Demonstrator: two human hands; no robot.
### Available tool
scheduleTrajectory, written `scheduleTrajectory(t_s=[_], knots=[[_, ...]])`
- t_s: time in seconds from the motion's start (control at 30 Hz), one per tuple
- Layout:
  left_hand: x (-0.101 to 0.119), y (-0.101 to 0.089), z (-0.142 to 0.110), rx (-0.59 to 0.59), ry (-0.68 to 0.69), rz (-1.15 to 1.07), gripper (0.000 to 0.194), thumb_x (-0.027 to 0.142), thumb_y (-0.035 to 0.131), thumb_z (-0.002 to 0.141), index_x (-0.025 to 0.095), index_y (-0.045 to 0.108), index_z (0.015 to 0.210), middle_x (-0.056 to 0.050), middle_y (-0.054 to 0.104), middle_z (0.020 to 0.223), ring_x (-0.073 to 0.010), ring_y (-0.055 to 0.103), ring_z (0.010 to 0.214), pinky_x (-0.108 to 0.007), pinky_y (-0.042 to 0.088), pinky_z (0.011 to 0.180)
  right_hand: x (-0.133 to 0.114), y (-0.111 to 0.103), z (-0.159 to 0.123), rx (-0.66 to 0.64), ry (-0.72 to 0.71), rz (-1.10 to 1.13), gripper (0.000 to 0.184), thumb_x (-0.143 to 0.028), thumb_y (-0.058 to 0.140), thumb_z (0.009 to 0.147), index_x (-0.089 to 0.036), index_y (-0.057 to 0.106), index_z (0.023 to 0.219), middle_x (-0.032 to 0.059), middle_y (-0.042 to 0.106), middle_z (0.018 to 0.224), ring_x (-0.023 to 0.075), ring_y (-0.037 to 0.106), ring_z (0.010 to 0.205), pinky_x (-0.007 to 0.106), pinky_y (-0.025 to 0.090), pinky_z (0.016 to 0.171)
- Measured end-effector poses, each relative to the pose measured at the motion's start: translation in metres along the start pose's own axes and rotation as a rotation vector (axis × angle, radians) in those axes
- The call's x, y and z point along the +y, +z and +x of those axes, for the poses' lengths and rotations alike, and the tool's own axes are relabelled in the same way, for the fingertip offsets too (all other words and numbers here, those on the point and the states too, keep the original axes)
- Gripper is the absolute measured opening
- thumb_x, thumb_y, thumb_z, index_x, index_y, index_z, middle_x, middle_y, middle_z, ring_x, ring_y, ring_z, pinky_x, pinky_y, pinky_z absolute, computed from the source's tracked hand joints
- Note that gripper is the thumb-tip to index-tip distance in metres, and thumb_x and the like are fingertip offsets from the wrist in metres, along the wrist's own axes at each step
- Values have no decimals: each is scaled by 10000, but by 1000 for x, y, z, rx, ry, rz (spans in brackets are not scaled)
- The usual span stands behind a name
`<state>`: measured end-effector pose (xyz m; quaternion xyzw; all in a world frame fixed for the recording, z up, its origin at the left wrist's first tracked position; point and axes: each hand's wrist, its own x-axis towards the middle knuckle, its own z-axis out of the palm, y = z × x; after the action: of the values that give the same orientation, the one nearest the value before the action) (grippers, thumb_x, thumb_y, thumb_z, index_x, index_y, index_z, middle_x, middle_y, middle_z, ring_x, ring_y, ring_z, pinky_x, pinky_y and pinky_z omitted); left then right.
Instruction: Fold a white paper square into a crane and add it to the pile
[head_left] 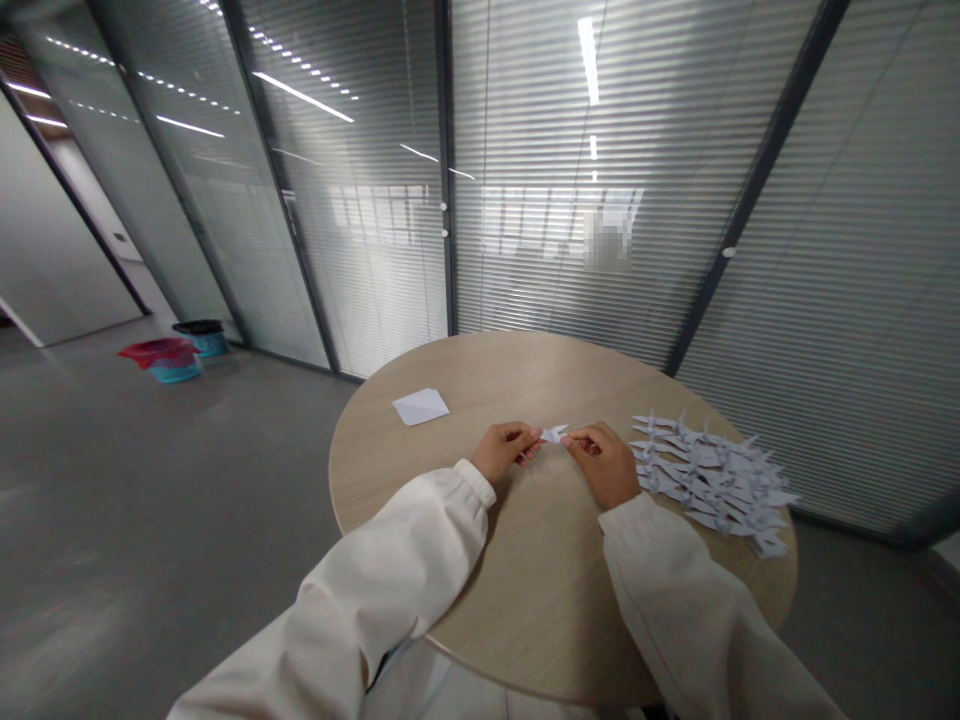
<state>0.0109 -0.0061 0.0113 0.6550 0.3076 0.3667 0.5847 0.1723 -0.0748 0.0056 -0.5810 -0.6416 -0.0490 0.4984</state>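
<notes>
Both of my hands meet over the middle of a round wooden table [540, 580]. Between them is a small folded piece of white paper [555, 433]. My left hand [504, 450] pinches its left end with closed fingers, and my right hand [604, 462] pinches its right end the same way. Both arms wear cream sleeves. To the right of my right hand lies a pile of several folded white paper cranes [709, 475]. A flat stack of white paper squares [421, 406] rests on the table's far left part.
Glass walls with closed blinds [600, 200] stand behind the table. On the grey floor at the far left sit a red basin [159, 351] on a blue one and another dark-rimmed blue bin [202, 335].
</notes>
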Motion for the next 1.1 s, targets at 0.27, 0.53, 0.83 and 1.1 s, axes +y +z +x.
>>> scheduleTrajectory(t_s=[0.27,0.53,0.83,1.1], knots=[[1,0,-1,-5,-4,5,463,581,632,551,125,575,607,20,520,538,-70,451,477,-195,358,464,-3,-1,1,7,10,18,179,-333,532,764,-195,617,690,15,565,670,132,518,593,251,418,562],[0,0,-1,1,-3,0,432,555,631,574,127,580,613,17,528,551,-75,460,491,-196,353,468,-2,-1,1,7,13,14,181,-330,529,767,-192,614,686,14,560,668,131,514,588,251,416,562],[1,0,-1,-5,1,7,426,545,628,585,124,576,617,15,528,551,-75,460,491,-199,354,469,-2,-2,1,8,19,-10,180,-326,531,766,-188,617,688,13,560,668,128,505,577,249,411,557],[1,0,-1,-6,-14,-7,456,552,629,574,113,609,698,11,536,579,-75,475,509,-190,359,469,4,-3,2,32,37,-63,209,-343,509,764,-178,617,694,17,562,672,130,509,594,244,408,570]])
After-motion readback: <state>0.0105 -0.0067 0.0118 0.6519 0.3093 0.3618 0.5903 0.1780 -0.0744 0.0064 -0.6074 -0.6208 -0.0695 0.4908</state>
